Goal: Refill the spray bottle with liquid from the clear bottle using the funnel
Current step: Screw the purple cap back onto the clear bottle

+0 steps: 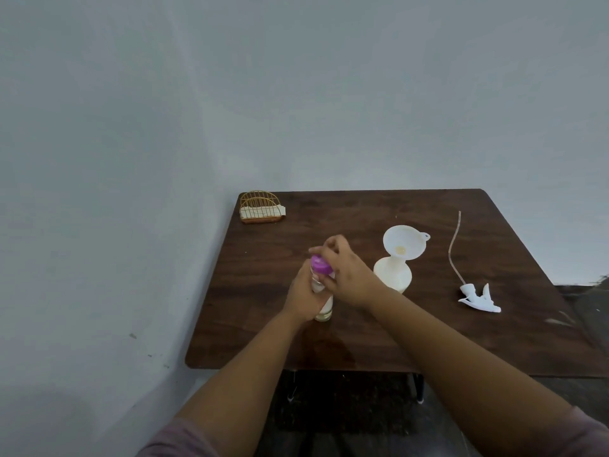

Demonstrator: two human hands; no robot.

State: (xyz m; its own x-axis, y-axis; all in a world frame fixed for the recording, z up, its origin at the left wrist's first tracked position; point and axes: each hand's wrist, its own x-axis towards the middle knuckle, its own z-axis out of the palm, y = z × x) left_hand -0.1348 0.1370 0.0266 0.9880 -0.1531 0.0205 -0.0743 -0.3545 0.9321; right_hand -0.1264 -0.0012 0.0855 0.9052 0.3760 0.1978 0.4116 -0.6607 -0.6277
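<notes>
A clear bottle (324,311) stands upright on the dark wooden table (379,338), left of centre. My left hand (304,298) wraps around its body. My right hand (346,272) grips its purple cap (320,264) from the right and above. A little pale liquid shows at the bottle's bottom. To the right stands the white spray bottle (392,275) with a white funnel (404,242) tilted in its open neck. The spray trigger head (479,296) with its long thin tube (453,245) lies on the table at the right.
A gold wire napkin holder (261,207) with white napkins sits at the table's far left corner. A grey wall runs behind and to the left. Dark floor shows beyond the table's right edge.
</notes>
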